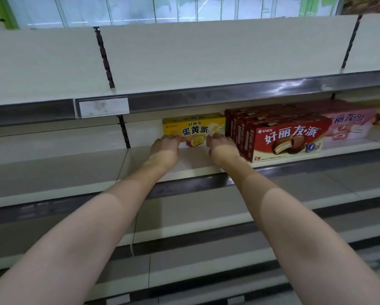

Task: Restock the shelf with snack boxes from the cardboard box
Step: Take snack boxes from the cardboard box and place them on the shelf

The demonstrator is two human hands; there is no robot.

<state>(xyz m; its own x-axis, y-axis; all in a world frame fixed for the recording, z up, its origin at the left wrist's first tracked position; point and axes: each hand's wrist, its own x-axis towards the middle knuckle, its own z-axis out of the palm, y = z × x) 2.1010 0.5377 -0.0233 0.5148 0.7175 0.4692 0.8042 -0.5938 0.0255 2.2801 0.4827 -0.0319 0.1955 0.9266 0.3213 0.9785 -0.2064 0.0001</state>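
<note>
Shelf (184, 164) carries red boxes (288, 139) with a yellow box (195, 130) just left of them, set back. Left hand (163, 146) and right hand (221, 144): fingers touch yellow box front; grip unclear.

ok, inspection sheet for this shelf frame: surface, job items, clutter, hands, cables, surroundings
Surface: white shelf, bare to the left of the boxes.
Job items: yellow box at the back of the shelf; row of red boxes to its right, then pink boxes. Cardboard box: nothing seen.
Clutter: nothing seen.
Hands: left hand and right hand both touch the yellow box front; grip unclear.
Cables: nothing seen.
Surroundings: bare upper shelf, blank price tag, lower shelves.
</note>
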